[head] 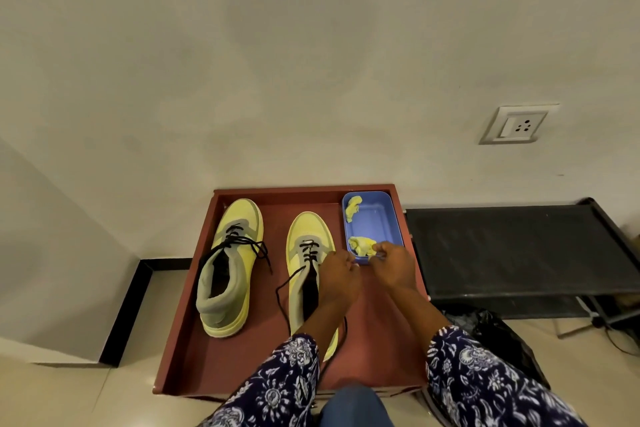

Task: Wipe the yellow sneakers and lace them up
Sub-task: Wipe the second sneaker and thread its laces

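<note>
— Starting at the left: what is on the red tray (207, 350)?

— Left yellow sneaker (228, 267), toe toward the wall (277, 45), sole flat on the tray. Its black lace is threaded through the eyelets, loose ends spilling over the right side. Grey tongue and collar, mouth open toward me.

— And next to it?

— Second yellow sneaker (306, 253), parallel, toe also to the wall, only partly laced. One end of its black lace (281, 291) loops off the left side onto the tray. My left forearm crosses over its heel.

— State of your hands?

— My left hand (337, 276) sits at the right edge of that sneaker near the eyelets, fingers curled; it seems to pinch a lace end, though the lace itself is too small to confirm. My right hand (393, 265) is just beside it, fingertips pressed together over the near end of the blue container (372, 218); what they grip I cannot tell.

— Contents of the container?

— Two crumpled yellow cloths: one (353, 206) at the far end, one (362, 245) at the near end, touching my right fingers.

— Further right?

— A black rack (502, 246), and a wall socket (517, 125).
</note>
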